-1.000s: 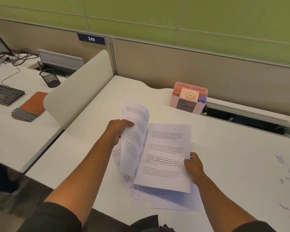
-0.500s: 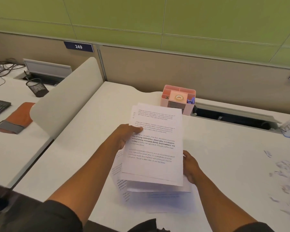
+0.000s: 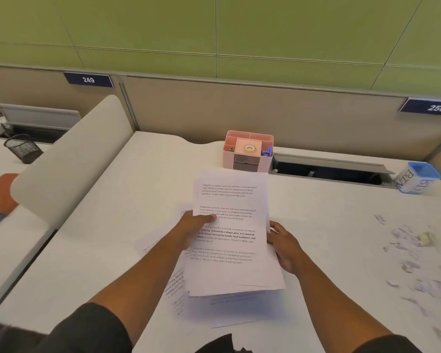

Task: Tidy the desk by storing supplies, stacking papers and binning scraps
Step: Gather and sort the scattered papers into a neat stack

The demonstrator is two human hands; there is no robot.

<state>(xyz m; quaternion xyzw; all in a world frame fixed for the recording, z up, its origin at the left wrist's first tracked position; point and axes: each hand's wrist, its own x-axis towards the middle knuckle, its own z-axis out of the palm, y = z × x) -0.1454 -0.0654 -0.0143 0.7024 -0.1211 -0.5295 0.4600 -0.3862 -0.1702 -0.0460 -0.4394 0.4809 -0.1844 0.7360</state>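
Since a second ago the loose, curling sheet in the left hand (image 3: 192, 229) has been squared against the others, and the stack of white printed paper sheets (image 3: 229, 240) is now being held as one near-even bundle, lifted off the white desk top (image 3: 117, 225) with its far edge tilted up. The left hand is gripping the stack's left edge, thumb lying across the top page. The right hand (image 3: 284, 247) is holding the right edge, fingers curled round it from the side and underneath.

A few more printed sheets (image 3: 176, 286) are lying flat on the desk directly under the held stack, showing out to the left of the grip. Just beyond the stack's far edge a pink plastic desk organiser (image 3: 248, 159) is standing, with a roll of clear tape (image 3: 249, 148) sitting in its middle compartment. Well to the right of the right hand, torn white paper scraps (image 3: 413, 240) are lying scattered on the desk. Farther off beyond them, a small blue-rimmed container marked BIN (image 3: 418, 179) is standing.
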